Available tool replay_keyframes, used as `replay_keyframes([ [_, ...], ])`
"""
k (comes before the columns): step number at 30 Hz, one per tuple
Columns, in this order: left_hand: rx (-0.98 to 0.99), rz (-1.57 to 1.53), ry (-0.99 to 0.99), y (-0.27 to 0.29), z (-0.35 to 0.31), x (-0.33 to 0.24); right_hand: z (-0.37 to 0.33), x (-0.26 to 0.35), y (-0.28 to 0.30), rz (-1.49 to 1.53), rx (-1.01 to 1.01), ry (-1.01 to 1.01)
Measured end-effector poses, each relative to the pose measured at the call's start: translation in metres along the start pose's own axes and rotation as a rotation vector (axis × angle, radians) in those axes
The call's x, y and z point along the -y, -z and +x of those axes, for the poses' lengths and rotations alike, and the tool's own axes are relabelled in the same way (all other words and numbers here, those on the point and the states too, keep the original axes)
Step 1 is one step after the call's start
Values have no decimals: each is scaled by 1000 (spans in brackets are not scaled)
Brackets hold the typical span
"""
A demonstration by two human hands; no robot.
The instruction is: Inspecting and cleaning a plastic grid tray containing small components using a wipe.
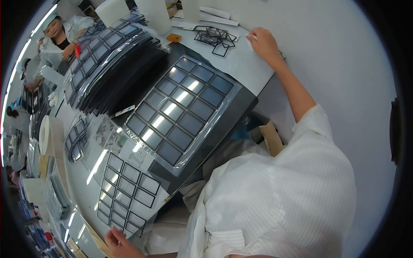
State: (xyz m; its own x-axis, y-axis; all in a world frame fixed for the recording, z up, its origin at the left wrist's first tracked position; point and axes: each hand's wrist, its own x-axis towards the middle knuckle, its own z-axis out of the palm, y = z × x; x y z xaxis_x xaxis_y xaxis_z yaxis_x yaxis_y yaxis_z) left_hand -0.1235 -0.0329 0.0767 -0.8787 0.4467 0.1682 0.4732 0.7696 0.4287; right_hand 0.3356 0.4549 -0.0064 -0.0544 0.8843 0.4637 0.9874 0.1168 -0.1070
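Note:
My left hand (118, 243) is at the lower left, fingers curled together beside the near corner of a clear sheet with black rectangular frames (124, 189). Whether its fingertips pinch anything is too small to tell. Far off at the upper right, my right hand (263, 42) is closed over the white table, with something small and whitish at its fingertips that I cannot make out. Left of that hand lies a loose heap of thin black frames (215, 38). Between my hands, a dark tray (249, 101) bears a film-covered grid of greyish rectangular panels (174, 112).
A tall stack of black trays with panels (116, 64) rises behind the grid. Several black-framed pieces (76, 139) and a white roll (51, 135) are at left. A small orange block (174, 38) lies at the back. A co-worker (64, 36) is across the table.

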Motion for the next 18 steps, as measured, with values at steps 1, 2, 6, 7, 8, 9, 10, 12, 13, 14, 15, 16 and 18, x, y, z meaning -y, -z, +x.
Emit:
replay_keyframes([
  [1,-11,8,9,-11,-5,-7,-1,19,24,302,40,30],
  [2,-4,-275,-170,-28,-11,-14,-8,47,57,603,83,58],
  [6,262,-678,-393,-57,-31,-62,-50,158,130,1254,518,580],
  [7,269,-703,-509,-67,-34,-73,-60,182,135,1385,660,632],
  [8,236,-730,-725,-75,-34,-92,-72,202,140,1514,813,680],
  [9,260,-764,-722,-77,-39,-110,-83,218,146,1536,971,664],
  [10,284,-800,-718,-77,-44,-123,-93,229,145,1552,1018,693],
  [12,425,-966,-603,-87,-48,-120,-110,251,143,1525,1262,676],
  [13,550,-1091,-448,-87,-53,-116,-116,259,141,1533,1352,687],
  [14,664,-1220,-293,-85,-57,-110,-122,267,138,1532,1407,732],
  [15,777,-1310,-284,-83,-54,-99,-126,274,134,1512,1351,764],
  [16,801,-1304,-326,-83,-52,-89,-130,282,130,1493,1293,794],
  [18,816,-1391,-310,-89,-54,-73,-136,293,125,1457,1321,874],
])
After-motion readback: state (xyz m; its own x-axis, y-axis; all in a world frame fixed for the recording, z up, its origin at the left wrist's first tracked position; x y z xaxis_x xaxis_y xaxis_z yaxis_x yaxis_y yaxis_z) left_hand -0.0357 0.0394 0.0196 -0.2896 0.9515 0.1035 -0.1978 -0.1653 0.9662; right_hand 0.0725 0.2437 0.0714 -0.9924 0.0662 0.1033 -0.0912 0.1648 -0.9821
